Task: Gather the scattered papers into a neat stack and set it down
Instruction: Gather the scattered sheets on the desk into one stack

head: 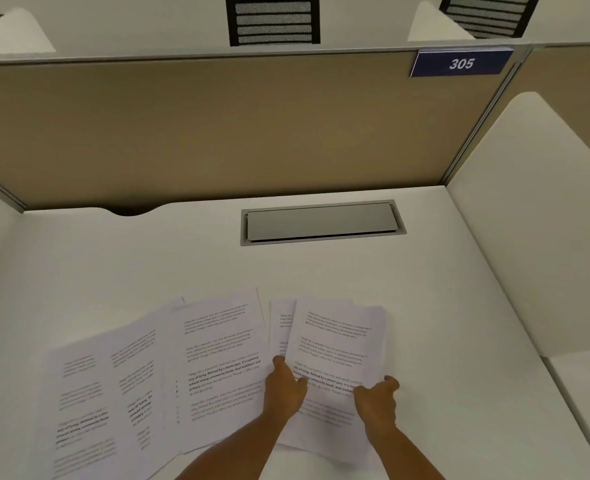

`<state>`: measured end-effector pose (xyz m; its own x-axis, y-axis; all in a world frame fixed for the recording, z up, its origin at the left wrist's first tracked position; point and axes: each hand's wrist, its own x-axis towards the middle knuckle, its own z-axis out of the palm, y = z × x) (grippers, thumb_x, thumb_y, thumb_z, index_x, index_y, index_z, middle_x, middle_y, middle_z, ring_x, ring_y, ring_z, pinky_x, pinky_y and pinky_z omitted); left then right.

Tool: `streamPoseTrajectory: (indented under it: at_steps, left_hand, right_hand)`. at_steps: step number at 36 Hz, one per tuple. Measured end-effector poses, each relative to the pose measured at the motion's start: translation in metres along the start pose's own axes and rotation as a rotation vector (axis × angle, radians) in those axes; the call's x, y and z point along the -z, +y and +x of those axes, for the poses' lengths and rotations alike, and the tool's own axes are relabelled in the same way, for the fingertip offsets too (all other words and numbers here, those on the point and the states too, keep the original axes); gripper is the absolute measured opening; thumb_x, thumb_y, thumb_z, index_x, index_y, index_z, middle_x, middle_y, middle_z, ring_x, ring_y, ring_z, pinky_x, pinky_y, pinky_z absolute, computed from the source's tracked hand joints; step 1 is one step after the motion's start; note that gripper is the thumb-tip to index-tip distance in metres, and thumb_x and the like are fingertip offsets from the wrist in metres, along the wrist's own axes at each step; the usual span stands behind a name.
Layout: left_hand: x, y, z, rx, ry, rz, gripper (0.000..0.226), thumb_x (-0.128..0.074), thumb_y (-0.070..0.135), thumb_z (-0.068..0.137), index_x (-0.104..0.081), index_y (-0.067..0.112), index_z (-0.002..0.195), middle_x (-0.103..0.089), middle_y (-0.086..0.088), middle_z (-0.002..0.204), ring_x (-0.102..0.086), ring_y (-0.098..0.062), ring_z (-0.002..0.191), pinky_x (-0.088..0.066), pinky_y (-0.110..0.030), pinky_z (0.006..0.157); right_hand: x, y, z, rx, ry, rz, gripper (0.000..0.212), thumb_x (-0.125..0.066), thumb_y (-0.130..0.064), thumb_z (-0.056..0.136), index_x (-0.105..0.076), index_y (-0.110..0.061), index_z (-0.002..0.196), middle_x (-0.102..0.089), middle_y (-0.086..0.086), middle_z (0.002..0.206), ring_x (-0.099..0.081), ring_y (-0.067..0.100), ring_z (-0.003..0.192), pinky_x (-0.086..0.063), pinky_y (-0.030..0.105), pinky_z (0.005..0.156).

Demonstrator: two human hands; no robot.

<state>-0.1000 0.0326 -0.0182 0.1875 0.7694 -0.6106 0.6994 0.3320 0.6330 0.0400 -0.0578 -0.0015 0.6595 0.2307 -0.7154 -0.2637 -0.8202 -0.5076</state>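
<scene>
Several printed white papers lie fanned over the near part of the white desk. A small pile of sheets sits right of centre, tilted a little. My left hand pinches its left edge and my right hand grips its lower right edge. To the left, a middle sheet and further loose sheets overlap one another, spreading to the lower left edge of the view. Both forearms enter from the bottom.
A grey cable flap is set in the desk behind the papers. A tan partition with a blue "305" sign closes the back; a white side panel stands on the right. Chair backs show beyond.
</scene>
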Motion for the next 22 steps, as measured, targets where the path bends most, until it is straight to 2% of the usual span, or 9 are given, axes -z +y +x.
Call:
streamPoseTrajectory:
  at_steps: [2, 4, 7, 9, 12, 14, 17, 19, 22]
  left_hand:
    - [0.002, 0.0, -0.001, -0.004, -0.016, -0.023, 0.045, -0.068, 0.014, 0.09, -0.043, 0.007, 0.127, -0.064, -0.011, 0.127, -0.065, -0.026, 0.113, -0.056, -0.033, 0.093]
    - [0.004, 0.0, -0.002, -0.016, -0.035, -0.043, 0.039, -0.067, 0.016, 0.091, -0.051, 0.006, 0.126, -0.066, -0.01, 0.124, -0.066, -0.024, 0.11, -0.056, -0.032, 0.092]
    - [0.006, -0.002, -0.005, -0.061, -0.109, -0.093, 0.034, -0.067, 0.015, 0.092, -0.064, 0.006, 0.125, -0.07, -0.009, 0.122, -0.068, -0.022, 0.108, -0.056, -0.033, 0.094]
    - [0.008, -0.004, -0.008, -0.069, -0.142, -0.139, 0.033, -0.068, 0.013, 0.091, -0.067, 0.007, 0.123, -0.071, -0.01, 0.12, -0.068, -0.022, 0.106, -0.056, -0.029, 0.092]
    - [0.012, -0.006, -0.013, -0.064, -0.153, -0.198, 0.034, -0.068, 0.011, 0.09, -0.066, 0.007, 0.124, -0.071, -0.01, 0.121, -0.068, -0.022, 0.107, -0.056, -0.033, 0.095]
    - [0.015, -0.008, -0.016, -0.064, -0.165, -0.234, 0.037, -0.068, 0.011, 0.09, -0.064, 0.008, 0.126, -0.07, -0.008, 0.123, -0.067, -0.022, 0.109, -0.055, -0.035, 0.097]
    - [0.018, -0.009, -0.021, -0.069, -0.158, -0.283, 0.039, -0.067, 0.01, 0.089, -0.06, 0.01, 0.128, -0.068, -0.006, 0.125, -0.066, -0.016, 0.103, -0.054, -0.026, 0.088]
    - [0.021, -0.009, -0.023, -0.075, -0.118, -0.309, 0.041, -0.066, 0.008, 0.089, -0.058, 0.011, 0.129, -0.067, -0.006, 0.125, -0.065, -0.016, 0.102, -0.053, -0.024, 0.086]
    - [0.023, -0.009, -0.027, -0.068, -0.063, -0.312, 0.04, -0.063, 0.008, 0.091, -0.056, 0.011, 0.131, -0.067, -0.006, 0.124, -0.064, -0.02, 0.108, -0.054, -0.031, 0.093]
  right_hand:
    - [0.004, 0.003, 0.0, 0.029, -0.006, -0.007, 0.052, -0.064, -0.014, 0.088, -0.044, -0.01, 0.136, -0.067, 0.011, 0.115, -0.062, 0.027, 0.088, -0.053, 0.034, 0.07]
    - [0.009, 0.006, 0.0, 0.071, -0.021, -0.002, 0.027, -0.065, -0.014, 0.086, -0.064, -0.01, 0.113, -0.072, 0.007, 0.096, -0.065, 0.022, 0.078, -0.048, 0.028, 0.061]
    - [0.015, 0.008, -0.002, 0.105, -0.026, -0.004, 0.009, -0.063, -0.009, 0.086, -0.067, -0.011, 0.094, -0.072, 0.009, 0.088, -0.066, 0.023, 0.073, -0.051, 0.031, 0.062]
    - [0.018, 0.008, -0.006, 0.137, -0.024, -0.018, 0.008, -0.064, -0.006, 0.086, -0.066, -0.014, 0.088, -0.073, 0.008, 0.088, -0.066, 0.022, 0.073, -0.052, 0.03, 0.063]
    - [0.022, 0.007, -0.012, 0.187, -0.019, -0.033, 0.011, -0.064, -0.007, 0.087, -0.066, -0.016, 0.094, -0.074, 0.006, 0.096, -0.066, 0.021, 0.076, -0.049, 0.028, 0.061]
    - [0.023, 0.007, -0.013, 0.222, -0.024, -0.048, 0.021, -0.064, -0.009, 0.09, -0.066, -0.014, 0.11, -0.072, 0.007, 0.106, -0.068, 0.025, 0.087, -0.055, 0.034, 0.073]
    - [0.023, 0.004, -0.015, 0.265, -0.059, -0.019, 0.033, -0.065, -0.009, 0.091, -0.062, -0.01, 0.124, -0.07, 0.009, 0.117, -0.067, 0.03, 0.101, -0.057, 0.045, 0.092]
    - [0.023, 0.001, -0.017, 0.291, -0.076, 0.011, 0.031, -0.065, -0.008, 0.092, -0.063, -0.009, 0.122, -0.07, 0.01, 0.116, -0.068, 0.03, 0.101, -0.057, 0.047, 0.093]
    - [0.02, -0.006, -0.02, 0.314, -0.096, 0.02, 0.027, -0.063, -0.005, 0.092, -0.065, -0.009, 0.119, -0.072, 0.011, 0.112, -0.069, 0.028, 0.096, -0.059, 0.044, 0.087]
